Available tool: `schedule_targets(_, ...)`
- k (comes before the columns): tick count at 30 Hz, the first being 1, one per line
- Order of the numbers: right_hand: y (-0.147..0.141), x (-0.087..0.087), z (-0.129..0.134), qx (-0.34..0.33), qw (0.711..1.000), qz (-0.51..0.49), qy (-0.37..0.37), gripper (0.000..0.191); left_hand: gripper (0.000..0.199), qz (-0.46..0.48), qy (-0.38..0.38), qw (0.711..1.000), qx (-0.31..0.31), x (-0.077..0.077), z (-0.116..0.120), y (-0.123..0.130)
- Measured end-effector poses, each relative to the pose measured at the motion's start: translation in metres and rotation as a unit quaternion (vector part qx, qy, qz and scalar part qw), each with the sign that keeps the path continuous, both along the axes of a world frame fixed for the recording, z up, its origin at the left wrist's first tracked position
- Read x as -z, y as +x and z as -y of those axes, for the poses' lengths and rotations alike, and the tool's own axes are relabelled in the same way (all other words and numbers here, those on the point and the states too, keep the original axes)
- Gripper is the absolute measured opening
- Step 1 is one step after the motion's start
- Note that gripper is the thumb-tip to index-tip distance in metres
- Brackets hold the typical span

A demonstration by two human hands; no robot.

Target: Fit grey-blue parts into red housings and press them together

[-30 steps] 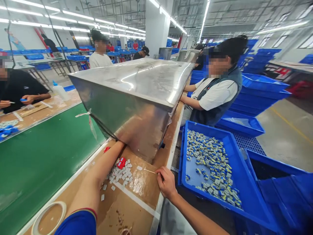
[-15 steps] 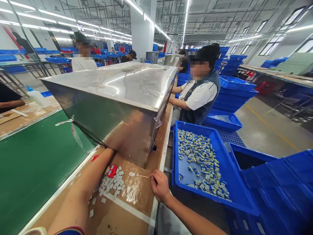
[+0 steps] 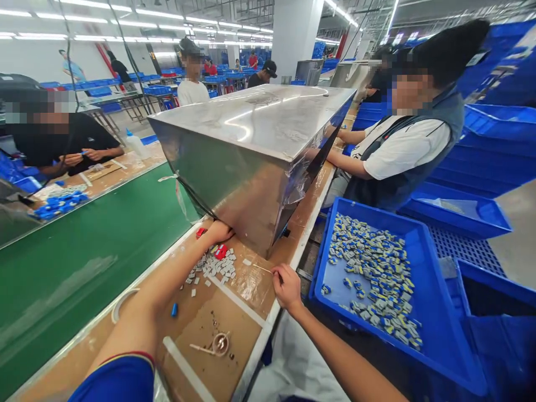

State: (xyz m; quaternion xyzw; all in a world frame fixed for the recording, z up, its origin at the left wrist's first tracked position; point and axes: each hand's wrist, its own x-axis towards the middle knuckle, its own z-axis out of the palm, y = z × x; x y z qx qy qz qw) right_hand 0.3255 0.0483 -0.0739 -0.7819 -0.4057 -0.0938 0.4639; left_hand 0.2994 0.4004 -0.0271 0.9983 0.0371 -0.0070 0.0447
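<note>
My left hand [image 3: 219, 231] reaches beneath the near left edge of a large metal hood [image 3: 234, 184]; its fingers are hidden there. Close by its wrist lies a red block-like piece [image 3: 220, 252] on a pile of small grey-white pieces [image 3: 218, 267]. My right hand [image 3: 287, 286], at the table's right edge, is closed in a pinch on a thin white stick [image 3: 263, 269] that points left. Just beyond the stick's tip is a single pale piece [image 3: 247, 262].
A small cup [image 3: 220, 344] of dark liquid and a blue cap-like piece [image 3: 174, 310] lie on the tabletop. A green belt [image 3: 84, 279] runs left. At right stands a blue crate [image 3: 444, 312] of small blue-grey parts. Co-workers sit at both sides.
My view has turned left and tilted down, bringing the small cup and a co-worker at left into sight. My left hand shows more beside the hood; my right hand still pinches the stick.
</note>
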Motion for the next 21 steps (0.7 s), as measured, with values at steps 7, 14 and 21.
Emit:
schedule_targets(7, 0.0, 0.0, -0.001, 0.0, 1.0, 0.021, 0.008, 0.024, 0.034, -0.013, -0.005, 0.999, 0.036, -0.032, 0.015, -0.039)
schedule_targets(14, 0.001, 0.002, 0.002, -0.007, 1.0, 0.015, -0.004, 0.023, 0.048, -0.067, -0.033, 0.997, 0.034, -0.037, 0.017, -0.063)
schedule_targets(21, 0.0, 0.001, 0.001, -0.007, 1.0, 0.0, -0.004, 0.022, 0.043, -0.079, -0.01, 0.997, 0.01, -0.034, 0.032, -0.065)
